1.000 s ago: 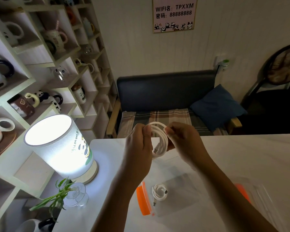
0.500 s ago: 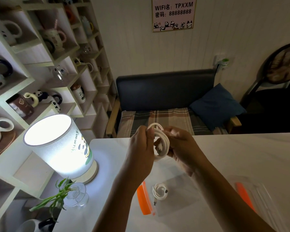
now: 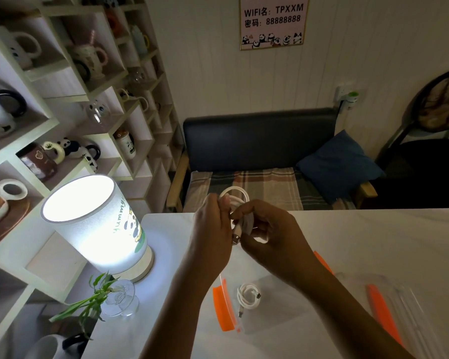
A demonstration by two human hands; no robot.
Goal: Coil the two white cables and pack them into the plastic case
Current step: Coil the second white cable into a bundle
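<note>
Both of my hands hold one coiled white cable (image 3: 237,200) in the air above the table's far edge. My left hand (image 3: 213,229) pinches the coil's left side. My right hand (image 3: 267,231) grips its lower part, where a plug end (image 3: 236,237) sticks out downward. A second white cable (image 3: 248,296) lies coiled inside the clear plastic case (image 3: 275,317), which has an orange strip (image 3: 222,309) along its left edge. The case lies flat on the white table (image 3: 373,242), below my hands.
A lit cylinder lamp (image 3: 94,224) stands at the table's left corner, with a small plant in a glass vase (image 3: 117,299) beside it. Another clear case with an orange strip (image 3: 389,317) lies at the right. A shelf of mugs fills the left; a sofa (image 3: 257,146) lies beyond.
My hands have closed in on the coil; the right hand has slid down onto its lower part, and the plug end now points downward between my hands.
</note>
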